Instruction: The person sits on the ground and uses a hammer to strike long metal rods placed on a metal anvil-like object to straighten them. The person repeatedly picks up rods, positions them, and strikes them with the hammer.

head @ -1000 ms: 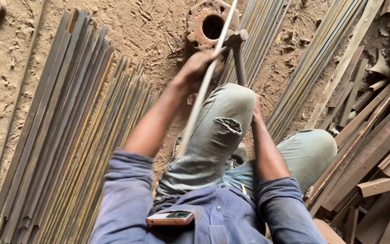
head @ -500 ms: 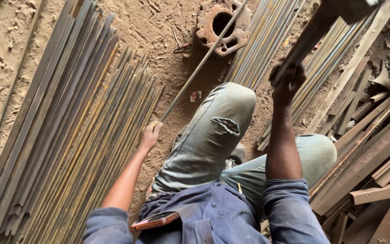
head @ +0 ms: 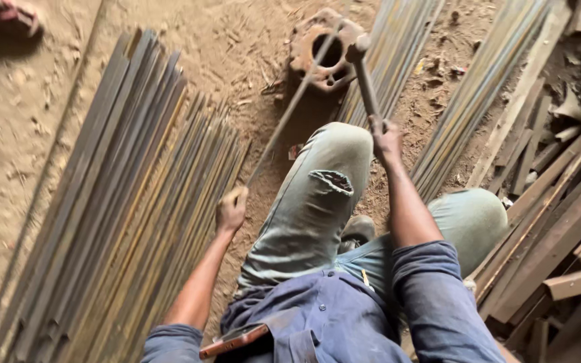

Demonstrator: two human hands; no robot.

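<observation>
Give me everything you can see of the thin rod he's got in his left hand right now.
The thin rod is a long, slender, dull grey metal bar, looking straight and slightly motion-blurred. It runs diagonally from the left hand, which grips its near end beside the raised knee, up and right across the dirt floor to the rusty round block, where its far end lies over the block's central hole. The hammer, held in the right hand, has its head right beside that far end; actual contact cannot be told.
</observation>
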